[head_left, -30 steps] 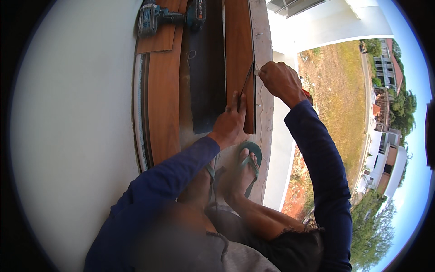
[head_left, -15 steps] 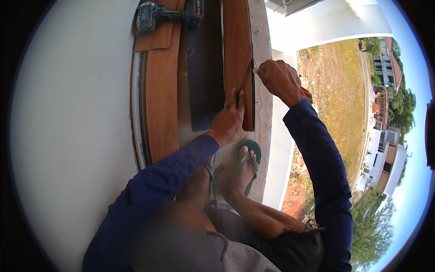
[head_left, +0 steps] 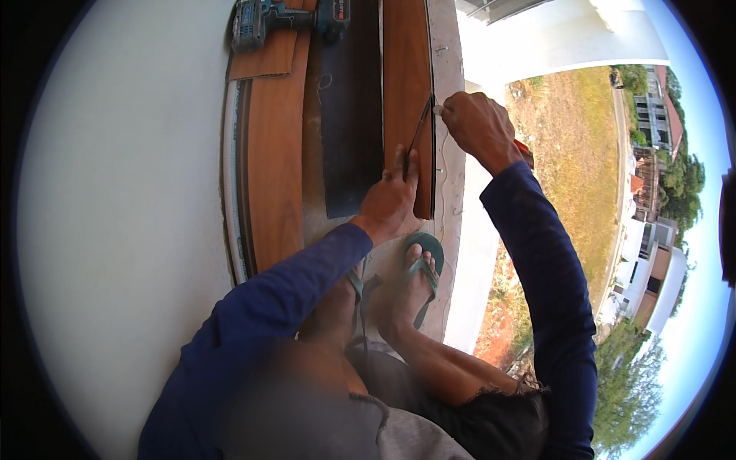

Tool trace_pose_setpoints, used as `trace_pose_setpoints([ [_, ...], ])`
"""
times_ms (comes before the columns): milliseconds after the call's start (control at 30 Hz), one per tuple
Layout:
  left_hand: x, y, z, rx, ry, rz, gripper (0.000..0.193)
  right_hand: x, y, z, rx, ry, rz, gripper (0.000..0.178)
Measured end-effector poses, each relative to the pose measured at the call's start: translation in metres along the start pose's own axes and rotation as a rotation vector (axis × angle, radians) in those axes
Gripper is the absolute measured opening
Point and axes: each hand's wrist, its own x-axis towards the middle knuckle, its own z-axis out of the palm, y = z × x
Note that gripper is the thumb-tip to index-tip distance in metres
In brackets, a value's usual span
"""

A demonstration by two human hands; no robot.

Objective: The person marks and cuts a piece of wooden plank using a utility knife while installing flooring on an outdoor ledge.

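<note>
My left hand [head_left: 386, 201] rests on the near end of a reddish-brown wood-look plank [head_left: 406, 46], its first two fingers stretched forward. A thin dark strip [head_left: 419, 126] slants across the plank from those fingertips to the right edge. Just beyond that edge, my right hand [head_left: 479, 126] is closed in a fist. A pale tip [head_left: 438, 110] pokes out at the thumb side, and a red-orange end [head_left: 524, 153] shows behind the wrist. The fist hides the rest of this tool, so its kind is unclear.
A teal-and-black cordless drill [head_left: 268, 23] lies on a short plank piece [head_left: 264, 65] at far left, above a longer brown plank [head_left: 274, 169]. Between the planks runs a black sheet [head_left: 351, 130]. My sandalled foot [head_left: 418, 284] stands close by. A concrete ledge [head_left: 451, 184] borders the right.
My right fist has shifted slightly up and right with the tool. The plank and drill sit slightly differently in view; my left hand keeps its place on the plank.
</note>
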Motion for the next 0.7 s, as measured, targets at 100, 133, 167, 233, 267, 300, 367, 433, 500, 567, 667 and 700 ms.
trace_pose_setpoints([
  [100,0.0022,0.0007,0.0016,0.026,-0.022,-0.007,0.125,-0.0007,0.0001,0.0008,-0.021,0.011,0.000,0.029],
  [133,0.0023,0.0009,0.0007,0.035,-0.036,-0.017,0.124,-0.0005,-0.0003,0.0011,-0.024,0.019,-0.005,0.028],
  [167,0.0022,-0.0001,0.0013,0.038,-0.029,-0.013,0.124,-0.0006,-0.0005,0.0013,-0.023,0.015,-0.009,0.029],
  [233,0.0021,-0.0005,0.0011,0.044,-0.016,-0.003,0.125,-0.0013,0.0003,0.0016,-0.021,0.009,-0.014,0.029],
  [267,0.0017,0.0008,-0.0004,0.025,-0.020,-0.009,0.123,-0.0015,0.0013,0.0027,-0.019,0.014,-0.011,0.029],
  [300,0.0010,0.0026,-0.0023,0.005,-0.024,-0.016,0.120,-0.0017,0.0024,0.0046,-0.016,0.018,-0.007,0.029],
  [367,0.0006,0.0048,-0.0047,-0.013,-0.033,-0.025,0.119,-0.0021,0.0035,0.0062,-0.014,0.020,-0.005,0.029],
  [433,0.0014,0.0047,-0.0045,-0.012,-0.040,-0.029,0.121,-0.0023,0.0036,0.0061,-0.014,0.014,-0.007,0.029],
  [500,0.0018,0.0045,-0.0043,-0.001,-0.052,-0.035,0.122,-0.0039,0.0028,0.0047,-0.008,0.015,-0.008,0.028],
  [567,0.0020,0.0041,-0.0041,0.001,-0.057,-0.035,0.122,-0.0046,0.0026,0.0048,-0.002,0.016,-0.007,0.028],
  [667,0.0021,0.0040,-0.0040,0.010,-0.048,-0.029,0.123,-0.0046,0.0037,0.0068,0.001,0.014,-0.003,0.028],
  [700,0.0022,0.0046,-0.0042,0.025,-0.042,-0.025,0.125,-0.0046,0.0040,0.0074,-0.001,0.011,-0.001,0.028],
])
